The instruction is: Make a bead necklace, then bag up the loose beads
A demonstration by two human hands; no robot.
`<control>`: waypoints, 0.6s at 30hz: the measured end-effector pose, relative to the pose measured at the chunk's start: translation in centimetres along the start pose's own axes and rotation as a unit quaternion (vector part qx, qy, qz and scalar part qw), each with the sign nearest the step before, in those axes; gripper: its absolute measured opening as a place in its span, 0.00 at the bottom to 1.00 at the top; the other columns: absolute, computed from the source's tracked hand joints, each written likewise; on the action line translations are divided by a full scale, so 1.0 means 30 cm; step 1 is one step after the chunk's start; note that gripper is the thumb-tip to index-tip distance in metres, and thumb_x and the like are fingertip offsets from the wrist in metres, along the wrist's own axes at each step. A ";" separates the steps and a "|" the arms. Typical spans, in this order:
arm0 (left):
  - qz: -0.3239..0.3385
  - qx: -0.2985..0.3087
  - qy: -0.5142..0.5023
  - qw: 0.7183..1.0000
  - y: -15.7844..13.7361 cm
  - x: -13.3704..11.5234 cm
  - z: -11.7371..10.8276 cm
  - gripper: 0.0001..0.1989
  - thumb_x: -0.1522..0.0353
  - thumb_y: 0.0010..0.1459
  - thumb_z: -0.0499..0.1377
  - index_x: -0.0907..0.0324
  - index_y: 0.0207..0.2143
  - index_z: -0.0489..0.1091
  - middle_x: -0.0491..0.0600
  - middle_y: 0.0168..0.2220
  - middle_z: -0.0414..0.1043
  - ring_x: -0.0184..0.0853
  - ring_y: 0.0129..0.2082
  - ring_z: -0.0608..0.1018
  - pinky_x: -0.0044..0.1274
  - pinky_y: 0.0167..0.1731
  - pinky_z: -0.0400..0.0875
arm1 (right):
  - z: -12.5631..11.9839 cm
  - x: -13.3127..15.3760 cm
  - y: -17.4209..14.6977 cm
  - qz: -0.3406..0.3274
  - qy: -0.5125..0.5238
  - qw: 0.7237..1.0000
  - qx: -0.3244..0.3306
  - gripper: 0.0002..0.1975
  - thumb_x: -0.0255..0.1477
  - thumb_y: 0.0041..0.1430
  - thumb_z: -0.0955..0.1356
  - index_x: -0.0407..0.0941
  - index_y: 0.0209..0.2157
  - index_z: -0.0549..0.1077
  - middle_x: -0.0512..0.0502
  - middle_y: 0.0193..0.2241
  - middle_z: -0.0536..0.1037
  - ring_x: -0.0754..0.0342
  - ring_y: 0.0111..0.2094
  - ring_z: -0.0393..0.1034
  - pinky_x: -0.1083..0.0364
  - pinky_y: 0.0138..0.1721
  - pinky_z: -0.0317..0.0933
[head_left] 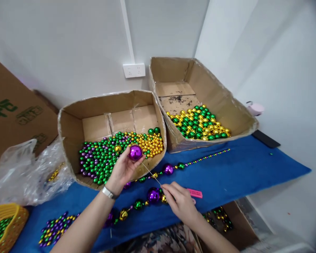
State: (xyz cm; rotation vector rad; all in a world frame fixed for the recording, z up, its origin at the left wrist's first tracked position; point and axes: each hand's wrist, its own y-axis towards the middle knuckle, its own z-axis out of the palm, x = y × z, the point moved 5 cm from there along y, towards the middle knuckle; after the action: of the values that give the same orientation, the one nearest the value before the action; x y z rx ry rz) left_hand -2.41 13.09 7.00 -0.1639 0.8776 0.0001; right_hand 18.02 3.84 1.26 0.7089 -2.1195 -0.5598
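My left hand (122,170) holds a large shiny purple bead (135,152) up in front of the nearer cardboard box (68,123), which is filled with green, purple and gold beads. A thin needle or wire (150,174) runs from that bead down to my right hand (180,202), whose fingertips pinch its lower end. Below my hands a strand of strung beads (168,169) with big purple, green and gold balls lies across the blue cloth (239,168).
A second cardboard box (237,105) at the back right holds green and gold beads. A clear plastic bag (23,168) and a yellow basket (9,218) sit at the left, a bead pile (54,230) in front. A pink tag (195,193) lies by my right hand.
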 end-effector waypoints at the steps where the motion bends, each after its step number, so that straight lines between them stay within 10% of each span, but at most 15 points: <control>1: -0.012 -0.009 -0.013 1.000 -0.022 0.024 0.003 0.10 0.64 0.63 0.56 0.63 0.39 0.71 0.52 0.40 0.77 0.37 0.40 0.79 0.31 0.41 0.79 | 0.001 0.002 -0.002 -0.002 -0.003 1.000 0.000 0.11 0.27 0.68 0.61 0.45 0.44 0.73 0.46 0.32 0.76 0.55 0.33 0.72 0.56 0.35 0.66; 18: -0.015 -0.017 -0.061 0.998 -0.107 0.065 -0.002 0.12 0.66 0.65 0.52 0.65 0.38 0.71 0.54 0.39 0.78 0.43 0.41 0.81 0.28 0.38 0.80 | 0.010 0.006 -0.030 -0.016 -0.025 1.000 0.003 0.11 0.25 0.67 0.61 0.44 0.44 0.73 0.46 0.31 0.74 0.55 0.31 0.72 0.56 0.34 0.64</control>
State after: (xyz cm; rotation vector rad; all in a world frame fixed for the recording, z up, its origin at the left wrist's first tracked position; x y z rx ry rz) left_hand -0.98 9.79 5.93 -0.2077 0.7538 -0.0026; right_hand 17.94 3.11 0.65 0.7415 -2.1608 -0.5948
